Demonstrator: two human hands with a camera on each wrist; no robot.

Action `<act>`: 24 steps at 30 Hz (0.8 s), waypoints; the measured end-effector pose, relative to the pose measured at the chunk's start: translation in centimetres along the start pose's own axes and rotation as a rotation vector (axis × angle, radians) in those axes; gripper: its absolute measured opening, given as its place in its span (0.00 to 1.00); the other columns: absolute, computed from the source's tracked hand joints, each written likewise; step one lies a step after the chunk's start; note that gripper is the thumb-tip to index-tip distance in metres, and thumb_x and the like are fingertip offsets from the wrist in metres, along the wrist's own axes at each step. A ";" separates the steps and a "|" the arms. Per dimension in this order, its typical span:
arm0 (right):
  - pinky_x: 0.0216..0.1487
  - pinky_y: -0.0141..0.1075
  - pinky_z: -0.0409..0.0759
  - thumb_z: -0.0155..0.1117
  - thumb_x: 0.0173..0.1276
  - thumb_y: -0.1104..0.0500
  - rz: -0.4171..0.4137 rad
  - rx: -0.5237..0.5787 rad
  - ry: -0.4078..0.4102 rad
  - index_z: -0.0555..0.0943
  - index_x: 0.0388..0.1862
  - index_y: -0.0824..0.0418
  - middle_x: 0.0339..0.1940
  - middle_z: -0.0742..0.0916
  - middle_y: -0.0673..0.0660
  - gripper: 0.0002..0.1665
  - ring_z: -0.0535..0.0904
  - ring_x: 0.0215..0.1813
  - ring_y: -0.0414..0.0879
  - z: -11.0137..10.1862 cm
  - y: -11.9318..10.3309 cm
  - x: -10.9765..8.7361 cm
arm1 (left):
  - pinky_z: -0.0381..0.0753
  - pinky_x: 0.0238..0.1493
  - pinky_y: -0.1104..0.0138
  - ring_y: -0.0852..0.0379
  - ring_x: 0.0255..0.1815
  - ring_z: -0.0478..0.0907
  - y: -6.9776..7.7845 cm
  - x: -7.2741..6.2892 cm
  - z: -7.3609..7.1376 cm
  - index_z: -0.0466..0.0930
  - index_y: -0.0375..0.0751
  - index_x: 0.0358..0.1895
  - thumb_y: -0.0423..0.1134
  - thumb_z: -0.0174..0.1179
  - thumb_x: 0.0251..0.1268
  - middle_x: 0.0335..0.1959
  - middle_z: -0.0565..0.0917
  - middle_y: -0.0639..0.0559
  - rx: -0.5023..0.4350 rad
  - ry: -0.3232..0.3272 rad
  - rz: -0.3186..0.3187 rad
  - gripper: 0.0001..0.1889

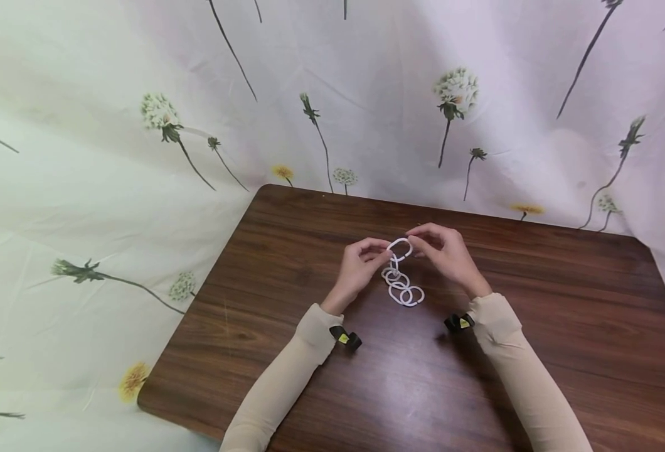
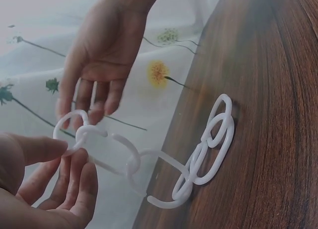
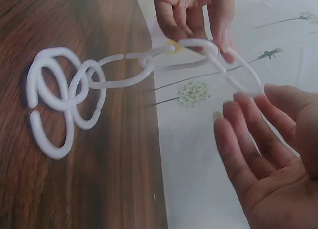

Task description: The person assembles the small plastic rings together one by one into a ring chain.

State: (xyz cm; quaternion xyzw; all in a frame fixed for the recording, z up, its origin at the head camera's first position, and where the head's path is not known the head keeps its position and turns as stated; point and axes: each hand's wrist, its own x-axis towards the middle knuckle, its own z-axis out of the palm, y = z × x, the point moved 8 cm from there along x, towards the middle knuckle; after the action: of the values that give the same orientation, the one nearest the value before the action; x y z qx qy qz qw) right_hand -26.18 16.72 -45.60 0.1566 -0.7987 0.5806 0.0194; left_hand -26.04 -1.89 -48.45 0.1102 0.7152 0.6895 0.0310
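Observation:
A chain of several white plastic oval links (image 2: 226, 147), some with a gap in the ring, hangs from my hands down to the wooden table. My left hand (image 1: 361, 267) pinches the upper part of the chain between thumb and fingers. Opposite it, my right hand (image 1: 448, 254) pinches the far end of the top link (image 3: 248, 65) with thumb and forefinger, its other fingers extended. The lower links (image 3: 49, 52) lie looped together on the tabletop. Fingers partly hide where the upper links meet.
The dark wooden table (image 1: 287, 251) has rounded corners. Behind it and along its left side hangs a pale cloth (image 1: 366, 81) printed with dandelions. Small black cameras are strapped to the left wrist (image 1: 346, 339) and right wrist (image 1: 458, 323).

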 end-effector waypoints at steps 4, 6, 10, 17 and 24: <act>0.39 0.30 0.89 0.64 0.78 0.61 0.027 -0.052 -0.002 0.85 0.54 0.69 0.48 0.90 0.70 0.14 0.87 0.38 0.33 -0.3 0.9 -0.4 | 0.84 0.44 0.77 0.67 0.38 0.84 -0.2 0.0 -0.3 0.86 0.26 0.50 0.27 0.68 0.66 0.47 0.87 0.30 -0.016 0.015 -0.010 0.11; 0.39 0.31 0.89 0.63 0.78 0.63 0.041 -0.068 -0.011 0.85 0.54 0.71 0.48 0.89 0.73 0.14 0.85 0.37 0.29 -0.4 1.3 -0.6 | 0.83 0.43 0.77 0.67 0.38 0.84 -0.3 0.0 -0.4 0.85 0.26 0.50 0.26 0.69 0.66 0.47 0.87 0.30 -0.024 0.022 -0.016 0.12; 0.40 0.40 0.91 0.63 0.78 0.64 0.061 -0.083 -0.035 0.83 0.55 0.74 0.49 0.88 0.75 0.14 0.85 0.37 0.28 -0.4 2.3 -1.1 | 0.83 0.43 0.77 0.67 0.38 0.83 -0.4 -0.1 -0.6 0.85 0.26 0.51 0.26 0.69 0.66 0.47 0.87 0.30 -0.038 0.032 -0.027 0.12; 0.40 0.42 0.91 0.69 0.75 0.58 0.082 -0.150 -0.082 0.86 0.53 0.66 0.47 0.92 0.65 0.15 0.90 0.38 0.48 -0.2 3.6 -2.2 | 0.89 0.56 0.51 0.63 0.38 0.85 -1.0 0.0 -1.0 0.82 0.22 0.51 0.26 0.68 0.67 0.44 0.87 0.32 -0.099 0.049 -0.057 0.13; 0.43 0.31 0.88 0.72 0.71 0.63 0.063 -0.194 -0.134 0.86 0.53 0.67 0.43 0.93 0.60 0.14 0.90 0.42 0.50 0.3 4.4 -3.2 | 0.82 0.62 0.37 0.46 0.43 0.87 -1.4 0.1 -1.3 0.80 0.18 0.53 0.25 0.67 0.67 0.39 0.87 0.43 -0.145 0.063 -0.081 0.15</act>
State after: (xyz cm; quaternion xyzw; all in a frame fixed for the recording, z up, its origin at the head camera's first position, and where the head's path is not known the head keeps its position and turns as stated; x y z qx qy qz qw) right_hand -24.29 18.44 -50.44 0.1673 -0.8551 0.4893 -0.0373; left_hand -26.51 -3.21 -49.75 0.0569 0.6680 0.7407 0.0444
